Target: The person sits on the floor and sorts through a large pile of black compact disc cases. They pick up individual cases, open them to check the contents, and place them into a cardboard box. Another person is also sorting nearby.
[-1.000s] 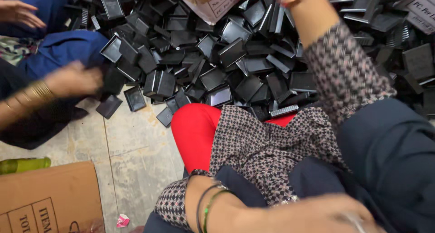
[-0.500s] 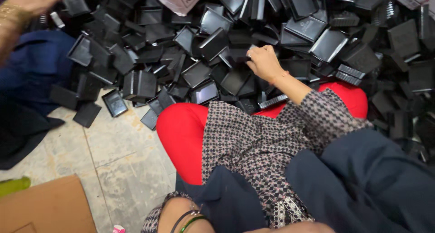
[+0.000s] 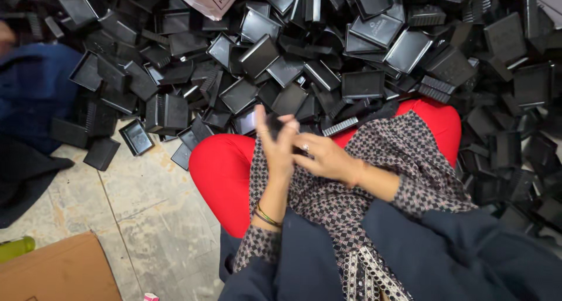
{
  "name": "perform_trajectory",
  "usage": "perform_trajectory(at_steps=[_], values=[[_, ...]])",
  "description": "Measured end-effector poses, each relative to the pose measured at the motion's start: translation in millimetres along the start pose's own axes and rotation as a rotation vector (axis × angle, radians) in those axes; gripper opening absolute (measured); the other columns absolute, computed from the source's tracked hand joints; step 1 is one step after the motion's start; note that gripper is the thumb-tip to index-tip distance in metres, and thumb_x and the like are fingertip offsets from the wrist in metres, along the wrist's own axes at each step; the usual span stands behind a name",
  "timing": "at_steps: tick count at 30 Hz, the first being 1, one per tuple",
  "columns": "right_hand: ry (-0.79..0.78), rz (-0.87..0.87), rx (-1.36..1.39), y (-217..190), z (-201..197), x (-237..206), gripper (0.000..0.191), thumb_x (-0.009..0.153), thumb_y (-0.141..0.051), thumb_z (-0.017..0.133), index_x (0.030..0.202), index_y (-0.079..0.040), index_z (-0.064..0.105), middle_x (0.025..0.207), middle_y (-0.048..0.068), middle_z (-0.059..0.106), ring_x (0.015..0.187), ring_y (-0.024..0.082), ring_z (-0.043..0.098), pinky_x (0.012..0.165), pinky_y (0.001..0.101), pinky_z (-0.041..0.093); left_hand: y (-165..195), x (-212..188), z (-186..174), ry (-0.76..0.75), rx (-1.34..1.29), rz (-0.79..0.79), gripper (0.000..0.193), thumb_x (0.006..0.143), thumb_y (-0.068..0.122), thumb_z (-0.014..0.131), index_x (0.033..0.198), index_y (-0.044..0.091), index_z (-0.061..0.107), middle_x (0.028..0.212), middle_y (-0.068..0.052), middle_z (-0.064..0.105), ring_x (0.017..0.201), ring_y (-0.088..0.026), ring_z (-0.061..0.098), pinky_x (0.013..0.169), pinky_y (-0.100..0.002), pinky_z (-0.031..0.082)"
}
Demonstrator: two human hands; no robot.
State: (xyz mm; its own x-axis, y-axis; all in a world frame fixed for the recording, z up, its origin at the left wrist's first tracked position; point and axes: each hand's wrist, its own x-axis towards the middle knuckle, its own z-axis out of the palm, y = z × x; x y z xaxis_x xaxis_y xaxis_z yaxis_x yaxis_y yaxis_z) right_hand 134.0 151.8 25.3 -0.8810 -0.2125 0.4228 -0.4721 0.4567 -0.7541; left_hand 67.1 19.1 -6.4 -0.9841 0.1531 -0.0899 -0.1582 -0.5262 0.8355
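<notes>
Both hands around black part

left hand raised, fingers up | right hand touching it | forearms bent inward

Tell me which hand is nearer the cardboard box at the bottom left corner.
Left. The left hand is raised over the red knee, on the side of the cardboard box; the right hand sits beside it, farther from the box.
</notes>
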Motion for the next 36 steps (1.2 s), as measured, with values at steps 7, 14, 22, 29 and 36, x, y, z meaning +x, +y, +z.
perform_trajectory(at_steps=[7,14,22,29,36], values=[[-0.252,-0.150,-0.819,131,1,12,0.021,0.079,-0.010,0.073,0.099,-0.006,0.069,0.101,0.009,0.068,0.093,0.031,0.068,0.077,0.0466,0.051,-32,44,-94,0.260,-0.573,-0.466,0.034,0.071,0.005,0.058,0.102,0.017,0.055,0.105,-0.008,0.071,0.099,-0.031,0.072,0.085,-0.054,0.058],[0.099,0.029,-0.399,90,-45,15,0.023,0.085,-0.009,0.076,0.106,-0.003,0.068,0.104,0.012,0.068,0.099,0.034,0.067,0.089,0.0442,0.055,-37,18,-51,-0.042,-0.475,-0.933,0.058,0.085,0.061,0.060,0.101,0.005,0.063,0.095,-0.019,0.073,0.080,-0.031,0.073,0.073,-0.043,0.059],[0.146,0.207,-0.077,9,-34,-18,0.050,0.077,-0.021,0.086,0.117,0.000,0.065,0.135,0.021,0.063,0.124,0.034,0.063,0.104,0.0400,0.048,-48,27,5,-0.097,-0.245,-0.349,0.057,0.101,0.045,0.071,0.135,0.003,0.056,0.115,-0.015,0.068,0.102,-0.025,0.066,0.093,-0.041,0.056],[0.214,0.262,0.031,17,-29,0,0.053,0.084,-0.018,0.082,0.132,-0.005,0.068,0.144,0.021,0.062,0.131,0.031,0.063,0.110,0.0391,0.048,-17,40,22,-0.029,-0.342,-0.318,0.077,0.098,0.066,0.036,0.142,0.005,0.053,0.119,-0.011,0.070,0.106,-0.019,0.069,0.094,-0.034,0.057],[0.205,0.191,-0.002,26,-10,-10,0.050,0.085,-0.013,0.082,0.132,-0.004,0.068,0.145,0.023,0.060,0.131,0.031,0.062,0.109,0.0383,0.049,-24,46,15,0.040,-0.236,-0.260,0.074,0.103,0.065,0.038,0.124,-0.002,0.063,0.111,-0.012,0.069,0.102,-0.019,0.067,0.091,-0.034,0.057]])
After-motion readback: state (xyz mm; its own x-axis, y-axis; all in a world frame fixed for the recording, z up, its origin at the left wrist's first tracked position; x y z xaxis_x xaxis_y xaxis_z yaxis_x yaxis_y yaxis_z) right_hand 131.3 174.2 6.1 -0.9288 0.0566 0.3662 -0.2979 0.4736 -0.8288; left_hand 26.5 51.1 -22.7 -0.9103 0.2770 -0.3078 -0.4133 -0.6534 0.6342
